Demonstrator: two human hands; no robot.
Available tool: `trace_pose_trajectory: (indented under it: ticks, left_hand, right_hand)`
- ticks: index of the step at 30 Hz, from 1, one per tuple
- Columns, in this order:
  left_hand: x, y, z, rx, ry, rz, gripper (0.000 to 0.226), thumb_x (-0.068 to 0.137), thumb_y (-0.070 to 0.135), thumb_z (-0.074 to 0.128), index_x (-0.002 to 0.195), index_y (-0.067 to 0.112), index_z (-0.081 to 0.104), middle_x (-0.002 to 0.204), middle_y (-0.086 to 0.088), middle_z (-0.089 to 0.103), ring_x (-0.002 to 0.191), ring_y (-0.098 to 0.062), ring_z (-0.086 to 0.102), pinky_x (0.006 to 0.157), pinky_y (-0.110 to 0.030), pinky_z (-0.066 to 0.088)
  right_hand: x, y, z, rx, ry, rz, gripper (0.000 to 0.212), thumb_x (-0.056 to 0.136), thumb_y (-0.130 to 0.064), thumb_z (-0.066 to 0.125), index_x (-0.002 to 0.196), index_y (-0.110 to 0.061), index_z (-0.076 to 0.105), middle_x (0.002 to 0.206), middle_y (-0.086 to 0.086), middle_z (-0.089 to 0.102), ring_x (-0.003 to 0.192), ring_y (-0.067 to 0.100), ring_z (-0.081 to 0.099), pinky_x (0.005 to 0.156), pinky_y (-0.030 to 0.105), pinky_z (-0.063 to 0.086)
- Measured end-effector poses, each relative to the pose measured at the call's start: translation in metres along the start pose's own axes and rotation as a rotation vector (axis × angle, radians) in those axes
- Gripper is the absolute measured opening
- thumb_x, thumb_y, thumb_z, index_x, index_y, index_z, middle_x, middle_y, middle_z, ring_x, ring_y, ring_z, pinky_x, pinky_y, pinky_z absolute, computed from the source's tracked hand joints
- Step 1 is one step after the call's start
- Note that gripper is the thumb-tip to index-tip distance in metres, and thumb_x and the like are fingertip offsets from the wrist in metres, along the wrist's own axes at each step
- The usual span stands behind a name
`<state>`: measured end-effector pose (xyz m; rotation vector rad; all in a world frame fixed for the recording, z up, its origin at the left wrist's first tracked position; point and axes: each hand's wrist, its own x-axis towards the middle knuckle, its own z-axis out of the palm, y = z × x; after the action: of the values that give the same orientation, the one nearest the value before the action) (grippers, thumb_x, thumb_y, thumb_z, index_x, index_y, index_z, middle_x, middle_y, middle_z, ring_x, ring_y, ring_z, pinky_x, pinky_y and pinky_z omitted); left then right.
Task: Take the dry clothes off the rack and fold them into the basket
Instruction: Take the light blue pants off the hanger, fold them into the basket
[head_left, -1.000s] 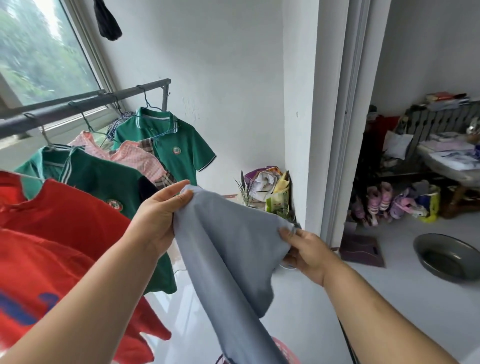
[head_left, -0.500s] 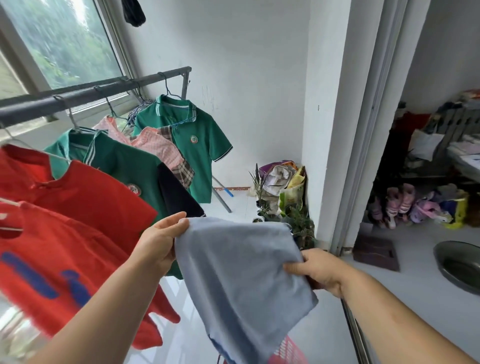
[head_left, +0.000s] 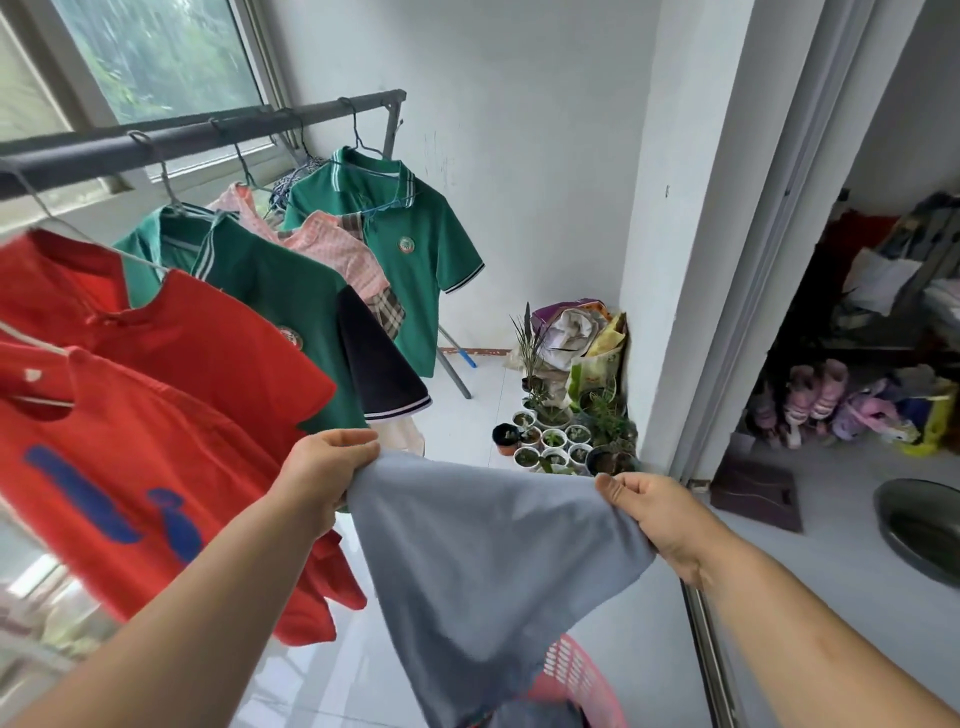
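Note:
I hold a grey-blue garment spread between both hands in front of me. My left hand pinches its upper left corner and my right hand pinches its upper right corner. The cloth hangs down over a pink plastic basket at the bottom of the view, which it partly hides. On my left runs the dark rack rail with hangers carrying two red shirts, two green polo shirts and a pink checked garment.
Small potted plants and bags crowd the floor by the white pillar. A sliding door track runs beside my right arm. Beyond it lie a dark mat, a metal basin and shoes.
My hands have moved apart and lower, stretching the grey-blue garment flat. My view has tilted down, showing more floor, the plant pots and the basket.

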<state>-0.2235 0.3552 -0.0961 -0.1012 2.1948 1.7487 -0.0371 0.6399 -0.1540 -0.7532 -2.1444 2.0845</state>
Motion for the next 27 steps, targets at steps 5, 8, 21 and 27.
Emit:
trace_pose_trajectory:
  ticks: [5, 8, 21, 27]
  left_hand:
    - [-0.003, 0.036, -0.019, -0.117, -0.244, -0.078, 0.035, 0.085, -0.010, 0.062, 0.117, 0.004, 0.064, 0.095, -0.016, 0.070, 0.066, -0.018, 0.068, 0.056, -0.023, 0.059]
    - [-0.009, 0.044, -0.026, -0.321, -0.359, 0.113, 0.041, 0.089, 0.010, 0.066, 0.128, 0.017, 0.057, 0.106, -0.010, 0.070, 0.085, -0.020, 0.069, 0.075, -0.031, 0.059]
    - [-0.001, -0.032, 0.005, 0.090, -0.256, 0.039, 0.043, 0.090, 0.015, 0.070, 0.130, 0.015, 0.055, 0.105, -0.017, 0.069, 0.076, -0.021, 0.068, 0.065, -0.027, 0.057]
    - [-0.002, -0.051, 0.015, 0.133, -0.291, -0.009, 0.024, 0.092, 0.018, 0.067, 0.116, 0.019, 0.067, 0.093, -0.011, 0.069, 0.074, -0.020, 0.064, 0.056, -0.028, 0.056]
  right_hand:
    - [-0.011, -0.033, -0.011, 0.265, -0.284, -0.047, 0.053, 0.067, -0.009, 0.077, 0.118, -0.007, 0.065, 0.114, 0.014, 0.072, 0.100, 0.024, 0.070, 0.080, 0.031, 0.059]
    - [-0.011, -0.038, -0.015, 0.234, -0.224, -0.045, 0.053, 0.072, -0.007, 0.074, 0.123, -0.008, 0.063, 0.115, 0.012, 0.072, 0.105, 0.026, 0.069, 0.081, 0.031, 0.059]
    - [-0.021, -0.005, -0.017, 0.165, 0.136, 0.103, 0.022, 0.087, -0.020, 0.070, 0.103, -0.005, 0.071, 0.088, 0.012, 0.074, 0.076, 0.022, 0.066, 0.073, 0.032, 0.050]
    - [-0.030, 0.025, -0.023, 0.221, 0.171, 0.215, 0.017, 0.088, -0.023, 0.068, 0.101, -0.012, 0.069, 0.083, 0.006, 0.069, 0.069, 0.017, 0.060, 0.070, 0.031, 0.045]
